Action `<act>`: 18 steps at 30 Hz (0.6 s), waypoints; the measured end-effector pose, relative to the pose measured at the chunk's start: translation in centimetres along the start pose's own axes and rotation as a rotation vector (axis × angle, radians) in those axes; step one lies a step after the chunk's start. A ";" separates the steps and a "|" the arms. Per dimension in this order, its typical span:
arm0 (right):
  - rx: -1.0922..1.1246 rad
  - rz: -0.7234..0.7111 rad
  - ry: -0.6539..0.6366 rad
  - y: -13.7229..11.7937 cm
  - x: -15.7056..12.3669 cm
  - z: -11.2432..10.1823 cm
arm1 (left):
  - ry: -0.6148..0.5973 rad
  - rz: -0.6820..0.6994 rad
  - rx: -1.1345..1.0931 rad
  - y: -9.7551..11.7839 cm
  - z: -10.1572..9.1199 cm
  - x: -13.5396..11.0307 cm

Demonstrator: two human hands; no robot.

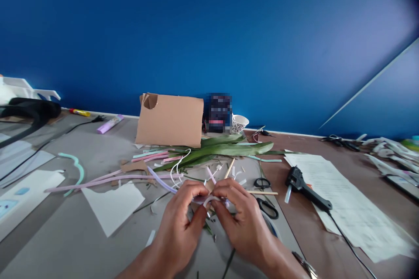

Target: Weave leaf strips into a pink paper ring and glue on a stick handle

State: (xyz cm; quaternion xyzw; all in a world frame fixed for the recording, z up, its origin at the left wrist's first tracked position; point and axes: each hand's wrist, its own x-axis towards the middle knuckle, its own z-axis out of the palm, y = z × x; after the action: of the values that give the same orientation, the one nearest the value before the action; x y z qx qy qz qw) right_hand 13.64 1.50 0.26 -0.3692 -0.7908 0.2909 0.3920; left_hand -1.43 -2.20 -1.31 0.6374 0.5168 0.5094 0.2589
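Both hands are up over the middle of the grey surface [81,244], close to the near edge. The left hand [178,222] and right hand [238,218] each have a tight fingertip grip on the lilac strip [212,199], pinched between thumb and fingers. The bit between them is curled into a small loop. The strip's long tail looks like it trails off up and left across the surface, though I can't be sure it's the same piece.

My take on doing this well: keep the two pinches close together so the curve stays round and doesn't kink, and roll it with the thumbs rather than yanking. I'd also let the tail slide freely, since it lies among other strips and could drag them along.

As for room:
- **Left:** that's the open side, with bare grey and only a white paper scrap [113,207] nearby.
- **Back:** the cardboard box [170,120] stands well back, so it's no issue.
- **Right:** the printed sheet [343,196] is clear of the hands.
- **Front:** the long green leaves [222,148] lie just beyond the fingers, so pushing forward gets messy.
- **Glue gun:** the gun [304,187] is near the right hand, and its cable [347,239] runs back toward the near edge, so an elbow swing could snag it.
- **Scissors:** the black scissors [266,207] sit just beside the right hand, the closest thing to bump.
- **Stick:** a wooden stick [262,192] lies just past the scissors.
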 end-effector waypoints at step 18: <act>-0.074 -0.195 -0.057 1.2 0.3 -0.8 | -0.067 0.087 0.019 0.2 -0.6 0.1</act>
State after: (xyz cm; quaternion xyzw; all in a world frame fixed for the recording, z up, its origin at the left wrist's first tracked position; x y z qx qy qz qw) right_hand 14.66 2.52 -0.09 -0.2961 -0.8441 0.2325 0.3818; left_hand -1.93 -2.30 -0.94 0.6783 0.4845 0.4938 0.2475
